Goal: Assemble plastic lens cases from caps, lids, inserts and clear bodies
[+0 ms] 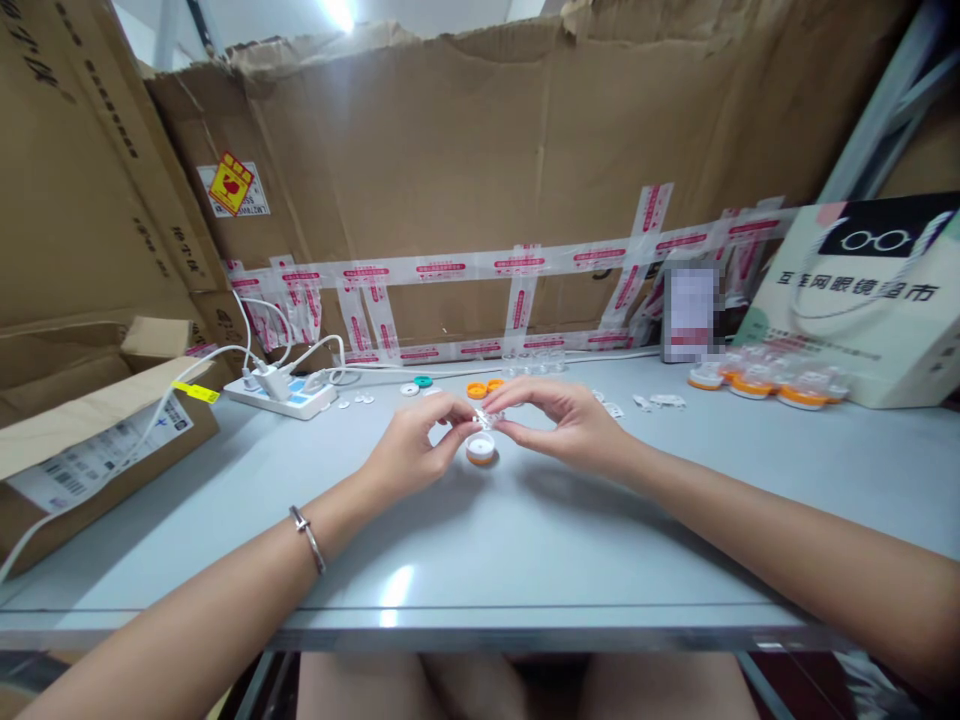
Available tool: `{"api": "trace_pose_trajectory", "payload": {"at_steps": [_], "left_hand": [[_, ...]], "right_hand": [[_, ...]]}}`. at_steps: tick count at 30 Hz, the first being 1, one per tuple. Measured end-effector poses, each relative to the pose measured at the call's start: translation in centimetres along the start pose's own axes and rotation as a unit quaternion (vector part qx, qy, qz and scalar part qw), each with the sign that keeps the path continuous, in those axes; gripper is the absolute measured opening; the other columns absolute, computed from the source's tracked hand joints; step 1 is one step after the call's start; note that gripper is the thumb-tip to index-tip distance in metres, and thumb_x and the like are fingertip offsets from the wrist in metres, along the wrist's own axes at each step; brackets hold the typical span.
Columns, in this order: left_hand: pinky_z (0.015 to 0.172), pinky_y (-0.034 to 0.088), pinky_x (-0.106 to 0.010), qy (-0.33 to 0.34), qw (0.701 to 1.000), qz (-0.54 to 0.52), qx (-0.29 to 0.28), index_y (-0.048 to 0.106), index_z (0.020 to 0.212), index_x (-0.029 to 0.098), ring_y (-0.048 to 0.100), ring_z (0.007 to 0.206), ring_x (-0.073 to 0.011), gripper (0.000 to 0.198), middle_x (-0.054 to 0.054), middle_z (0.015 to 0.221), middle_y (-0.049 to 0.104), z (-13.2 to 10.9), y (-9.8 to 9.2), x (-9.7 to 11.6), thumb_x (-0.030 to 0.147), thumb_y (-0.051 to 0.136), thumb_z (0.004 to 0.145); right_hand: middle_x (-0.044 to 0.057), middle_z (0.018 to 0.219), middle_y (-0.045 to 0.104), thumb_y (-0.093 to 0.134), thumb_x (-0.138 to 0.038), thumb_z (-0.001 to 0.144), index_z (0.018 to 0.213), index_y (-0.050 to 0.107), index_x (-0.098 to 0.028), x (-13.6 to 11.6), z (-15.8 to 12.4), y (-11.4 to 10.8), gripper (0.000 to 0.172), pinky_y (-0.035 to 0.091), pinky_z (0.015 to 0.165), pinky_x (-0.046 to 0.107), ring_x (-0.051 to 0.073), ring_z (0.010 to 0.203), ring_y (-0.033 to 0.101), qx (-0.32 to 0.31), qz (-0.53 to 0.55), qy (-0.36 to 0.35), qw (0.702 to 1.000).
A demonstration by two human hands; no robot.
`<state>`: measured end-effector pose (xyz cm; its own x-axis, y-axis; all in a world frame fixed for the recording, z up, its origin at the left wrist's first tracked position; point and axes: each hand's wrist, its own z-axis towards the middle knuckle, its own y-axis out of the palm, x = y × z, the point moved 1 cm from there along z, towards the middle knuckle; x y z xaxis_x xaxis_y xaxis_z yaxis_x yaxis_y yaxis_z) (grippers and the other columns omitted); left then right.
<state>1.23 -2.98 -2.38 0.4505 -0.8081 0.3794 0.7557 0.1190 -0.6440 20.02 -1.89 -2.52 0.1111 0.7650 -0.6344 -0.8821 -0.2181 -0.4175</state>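
Note:
Both hands meet above the middle of the pale grey table (525, 540). My left hand (415, 443) and my right hand (556, 417) pinch a small clear plastic piece (486, 418) between their fingertips. Directly under it, on the table, sits a small round cap (480, 448) with a white top and orange base. A metal bracelet is on my left wrist.
Loose orange caps (478, 389), a green cap (423, 381) and small clear and white parts lie behind the hands. A row of orange-based pieces (765, 380) stands at right before a printed bag (862, 300). White power strip (279, 394) and cardboard box (90, 440) at left; cardboard wall behind.

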Motion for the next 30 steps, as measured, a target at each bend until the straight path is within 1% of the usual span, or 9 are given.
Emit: {"api": "trace_pose_trajectory", "payload": {"at_steps": [3, 5, 9, 13, 17, 21, 24, 27, 30], "left_hand": [[0.065, 0.044, -0.024, -0.001, 1.0, 0.002, -0.004, 0.06, 0.079, 0.015, 0.058, 0.067, -0.0116, 0.005, -0.002, 0.074, 0.065, 0.0, 0.0, 0.1, 0.017, 0.056, 0.082], [0.065, 0.044, -0.024, -0.004, 1.0, 0.002, -0.008, 0.06, 0.079, 0.015, 0.058, 0.067, -0.0117, 0.006, -0.002, 0.073, 0.065, 0.1, 0.1, 0.2, 0.017, 0.055, 0.082], [0.065, 0.044, -0.024, -0.009, 1.0, 0.002, -0.011, 0.059, 0.079, 0.015, 0.058, 0.067, -0.0122, 0.006, -0.002, 0.074, 0.065, 0.2, 0.1, 0.2, 0.018, 0.055, 0.083], [0.065, 0.045, -0.024, -0.009, 1.0, 0.003, -0.003, 0.059, 0.079, 0.015, 0.058, 0.068, -0.0119, 0.006, -0.002, 0.074, 0.065, 0.1, 0.1, 0.2, 0.019, 0.055, 0.083], [0.065, 0.044, -0.023, -0.005, 1.0, 0.01, -0.002, 0.059, 0.078, 0.014, 0.058, 0.066, -0.0115, 0.007, -0.002, 0.073, 0.065, 0.0, 0.1, 0.2, 0.018, 0.056, 0.082], [0.065, 0.044, -0.024, -0.007, 1.0, 0.021, -0.013, 0.06, 0.079, 0.014, 0.059, 0.067, -0.0122, 0.007, -0.003, 0.074, 0.066, 0.0, 0.2, 0.0, 0.018, 0.055, 0.082], [0.064, 0.044, -0.024, -0.009, 0.999, 0.028, -0.015, 0.059, 0.079, 0.014, 0.058, 0.067, -0.0122, 0.007, -0.003, 0.074, 0.065, 0.0, 0.3, -0.2, 0.018, 0.054, 0.082], [0.064, 0.044, -0.024, -0.014, 0.999, 0.031, -0.025, 0.059, 0.078, 0.015, 0.058, 0.067, -0.0122, 0.008, -0.002, 0.072, 0.065, -0.1, 0.4, -0.3, 0.019, 0.054, 0.083], [0.065, 0.044, -0.024, -0.021, 0.999, 0.028, -0.027, 0.059, 0.079, 0.015, 0.058, 0.067, -0.0124, 0.009, -0.002, 0.073, 0.065, -0.1, 0.3, -0.2, 0.02, 0.053, 0.083]], "right_hand": [[0.004, 0.089, 0.068, 0.067, -0.028, 0.072, 0.084, 0.066, -0.021, -0.3, 0.0, 0.1, 0.014, 0.049, 0.083, 0.037, 0.018, 0.085, 0.063, 0.006, -0.014, -0.012, 1.0], [0.004, 0.087, 0.067, 0.066, -0.028, 0.073, 0.082, 0.066, -0.021, -0.5, 0.0, 0.3, 0.012, 0.049, 0.081, 0.037, 0.017, 0.083, 0.063, 0.016, -0.018, -0.01, 1.0], [0.005, 0.088, 0.067, 0.065, -0.03, 0.073, 0.084, 0.064, -0.021, -0.6, -0.1, 0.5, 0.015, 0.048, 0.083, 0.038, 0.018, 0.085, 0.062, 0.03, -0.015, 0.03, 0.999], [0.004, 0.091, 0.068, 0.067, -0.03, 0.071, 0.088, 0.062, -0.021, -0.2, 0.0, 0.7, 0.02, 0.048, 0.087, 0.038, 0.018, 0.089, 0.062, 0.042, 0.042, 0.067, 0.996], [0.004, 0.092, 0.067, 0.066, -0.025, 0.071, 0.089, 0.059, -0.021, 0.1, 0.0, 0.9, 0.02, 0.048, 0.087, 0.036, 0.016, 0.09, 0.062, 0.041, 0.074, 0.076, 0.994], [0.004, 0.091, 0.066, 0.064, -0.019, 0.07, 0.089, 0.059, -0.02, 0.1, -0.1, 1.1, 0.02, 0.047, 0.087, 0.037, 0.016, 0.088, 0.061, 0.03, 0.031, 0.077, 0.996], [0.004, 0.089, 0.065, 0.064, -0.023, 0.07, 0.087, 0.06, -0.019, 0.1, -0.1, 1.2, 0.018, 0.048, 0.086, 0.038, 0.016, 0.086, 0.061, 0.018, 0.015, 0.083, 0.996], [0.004, 0.085, 0.065, 0.065, -0.028, 0.07, 0.082, 0.059, -0.018, 0.2, -0.1, 1.2, 0.017, 0.048, 0.085, 0.039, 0.017, 0.085, 0.061, 0.011, 0.026, 0.093, 0.995], [0.004, 0.087, 0.064, 0.065, -0.027, 0.07, 0.082, 0.059, -0.018, 0.3, -0.1, 1.2, 0.016, 0.048, 0.088, 0.039, 0.017, 0.087, 0.062, 0.017, 0.044, 0.101, 0.994]]}}
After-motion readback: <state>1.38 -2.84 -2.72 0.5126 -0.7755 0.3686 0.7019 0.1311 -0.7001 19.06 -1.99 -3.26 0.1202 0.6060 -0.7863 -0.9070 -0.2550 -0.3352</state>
